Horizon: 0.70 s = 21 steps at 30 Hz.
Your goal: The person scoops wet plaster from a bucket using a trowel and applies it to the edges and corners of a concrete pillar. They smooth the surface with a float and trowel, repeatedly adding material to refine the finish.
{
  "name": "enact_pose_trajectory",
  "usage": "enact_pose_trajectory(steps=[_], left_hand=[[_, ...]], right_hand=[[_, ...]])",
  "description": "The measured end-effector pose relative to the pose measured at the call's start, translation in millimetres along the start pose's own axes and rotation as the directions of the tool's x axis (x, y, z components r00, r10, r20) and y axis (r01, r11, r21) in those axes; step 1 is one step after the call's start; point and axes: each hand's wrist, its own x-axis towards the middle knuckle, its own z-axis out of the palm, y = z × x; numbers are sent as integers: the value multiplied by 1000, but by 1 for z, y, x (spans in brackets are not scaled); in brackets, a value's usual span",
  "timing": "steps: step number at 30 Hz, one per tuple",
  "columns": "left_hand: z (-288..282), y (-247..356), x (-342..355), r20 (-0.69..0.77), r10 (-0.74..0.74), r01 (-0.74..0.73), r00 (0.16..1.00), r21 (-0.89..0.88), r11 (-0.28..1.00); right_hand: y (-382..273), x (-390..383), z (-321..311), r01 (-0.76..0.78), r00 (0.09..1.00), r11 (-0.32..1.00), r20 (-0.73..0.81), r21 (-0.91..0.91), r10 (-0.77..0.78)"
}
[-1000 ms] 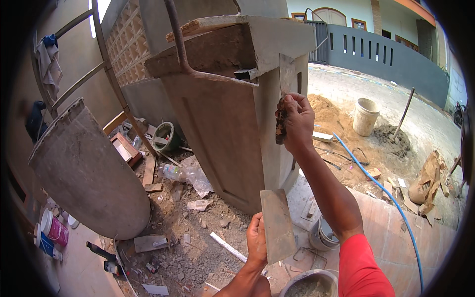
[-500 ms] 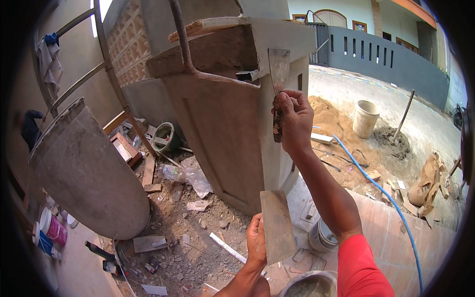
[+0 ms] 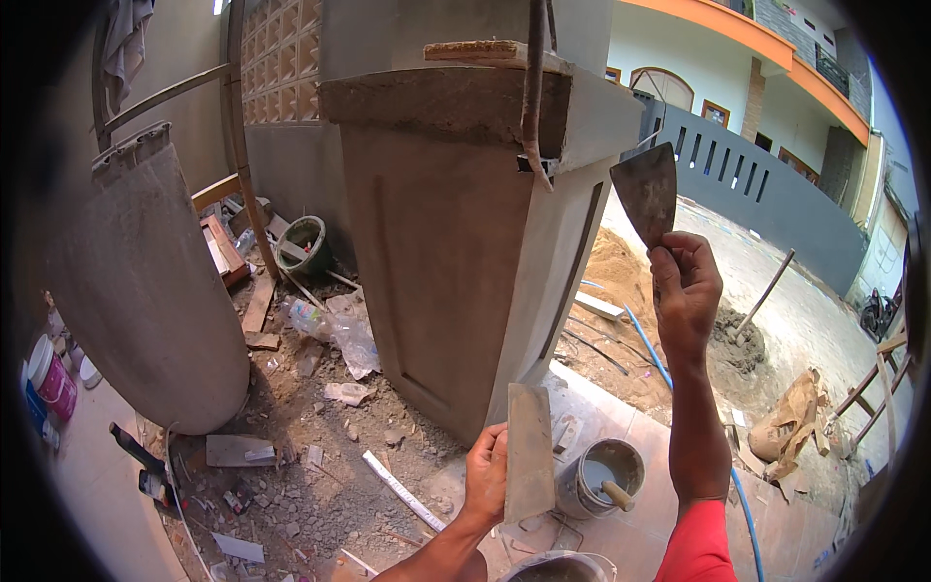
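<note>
My right hand [image 3: 690,291] is raised on the right, its fingers closed round the handle of a putty knife [image 3: 648,194]. The wide blade points up and leans left, apart from the grey cement pillar [image 3: 436,262]. Most of the handle is hidden by the fingers. Lower down, my left hand [image 3: 485,475] grips a flat rectangular board [image 3: 529,451] by its left edge, in front of the pillar's foot. The pillar has a recessed panel on its front and a thicker band at its top. A bent metal rod [image 3: 532,97] hangs in front of its upper corner.
Beside the board stands a bucket [image 3: 599,475] with greyish liquid and a wooden-handled tool; another bucket rim [image 3: 558,570] shows below. Rubble [image 3: 320,456] covers the ground left. A large grey cylinder [image 3: 160,291] leans there. A blue hose [image 3: 747,524] runs at right, past sand [image 3: 621,272].
My right hand has moved right, away from the pillar's upper corner, and the putty knife's blade has turned and tilted left. My view has shifted; the left hand still holds the board low.
</note>
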Motion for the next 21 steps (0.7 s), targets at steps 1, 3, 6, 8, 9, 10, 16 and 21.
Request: enact_pose_trajectory(steps=[1,3,6,8,9,10,16,21], left_hand=[[1,-1,0,0,-1,1,1000,12,1000],[0,-4,1,4,14,-14,1000,8,1000],[7,-6,2,22,12,-12,1000,6,1000],[10,-9,2,35,2,-2,999,-14,1000],[11,-12,2,43,-2,3,999,-33,999],[13,-13,3,50,-6,8,999,-53,999],[17,-16,2,63,17,-13,998,-60,998],[20,-18,2,61,20,-15,998,-88,996]], right_hand=[[-12,4,-4,55,998,994,21,-98,-53],[-44,13,-2,163,986,929,84,-333,-143],[-70,34,-1,322,946,797,208,-511,-248],[-82,42,0,457,889,652,288,-605,-356],[-88,45,1,522,850,567,335,-638,-406],[-93,46,2,534,842,542,346,-649,-415],[-115,47,9,517,850,490,352,-701,-392],[-119,48,15,504,859,493,355,-709,-369]])
